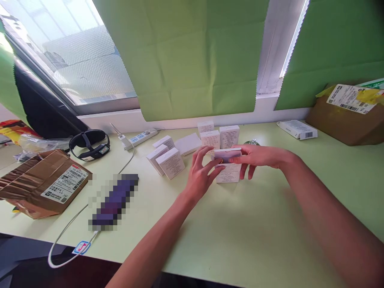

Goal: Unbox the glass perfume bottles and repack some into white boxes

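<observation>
A small white box [228, 168] with fine print on its face stands upright on the pale green table [255, 232], just in front of more white boxes [210, 138], its top flap lifted and showing a purplish inside. The right hand [258, 157] grips the flap from the right, thumb below and fingers curled behind, while the left hand [201, 172], fingers half-bent, pinches the box's left edge. Both forearms reach in from the lower edge, meeting at the box.

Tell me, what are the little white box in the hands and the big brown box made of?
The small white box looks like thin matte card: crisp folded edges, printed text. The brown box at left looks like corrugated cardboard, with dull creased flaps and a stuck-on paper label.
</observation>
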`<state>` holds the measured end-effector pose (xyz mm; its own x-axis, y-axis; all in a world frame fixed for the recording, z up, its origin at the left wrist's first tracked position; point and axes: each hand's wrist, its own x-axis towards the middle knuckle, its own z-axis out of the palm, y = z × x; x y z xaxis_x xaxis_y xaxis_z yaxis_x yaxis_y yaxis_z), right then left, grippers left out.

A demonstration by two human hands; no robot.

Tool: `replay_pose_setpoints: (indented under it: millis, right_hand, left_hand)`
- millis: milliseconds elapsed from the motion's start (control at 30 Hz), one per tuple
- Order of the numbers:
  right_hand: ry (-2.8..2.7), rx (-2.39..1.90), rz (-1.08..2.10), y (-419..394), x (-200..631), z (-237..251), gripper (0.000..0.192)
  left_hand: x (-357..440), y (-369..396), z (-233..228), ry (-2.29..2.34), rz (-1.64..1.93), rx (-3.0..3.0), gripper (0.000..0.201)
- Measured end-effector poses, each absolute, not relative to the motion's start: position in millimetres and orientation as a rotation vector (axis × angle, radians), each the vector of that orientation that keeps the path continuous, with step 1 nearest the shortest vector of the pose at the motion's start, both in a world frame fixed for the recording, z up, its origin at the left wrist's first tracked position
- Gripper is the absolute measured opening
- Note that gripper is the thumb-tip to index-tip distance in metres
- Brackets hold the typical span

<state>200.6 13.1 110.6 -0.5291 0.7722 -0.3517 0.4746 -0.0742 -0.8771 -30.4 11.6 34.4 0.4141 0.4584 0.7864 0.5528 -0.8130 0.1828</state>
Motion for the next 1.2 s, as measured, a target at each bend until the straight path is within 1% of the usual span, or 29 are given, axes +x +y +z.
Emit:
replay_pose_setpoints:
  millis: [167, 400, 467, 633, 800, 967, 1133, 1200]
  right_hand:
    - [-1.941, -1.353, 1.639, 12, 199, 112, 0.058]
    - [-1.986, -1.311, 1.632, 12, 200, 111, 0.053]
    - [-1.978, -1.318, 1.638, 12, 202, 111, 0.054]
    - [-1.914, -1.314, 1.648, 13, 216, 113, 0.069]
    - [-1.874, -1.254, 1.667, 17, 233, 109, 0.061]
    - [-1.843, -1.258, 1.697, 20, 235, 99, 0.061]
    - [-1.861, -1.181, 1.742, 23, 231, 95, 0.057]
    - [-1.866, -1.164, 1.762, 23, 230, 95, 0.058]
  left_hand:
    - [-31, 10, 34, -0.939, -1.308, -2.649, 0.025]
    - [-25, 1, 34, -1.008, -1.161, -2.791, 0.035]
    - [-24, 0, 32, -1.033, -1.154, -2.806, 0.036]
    - [-25, 2, 26, -1.057, -1.2, -2.815, 0.037]
    - [-25, 5, 21, -1.037, -1.254, -2.858, 0.033]
    - [-25, 6, 19, -1.049, -1.318, -2.883, 0.034]
    - [-25, 4, 19, -1.096, -1.457, -2.96, 0.05]
    - [-25, 4, 20, -1.114, -1.517, -2.952, 0.052]
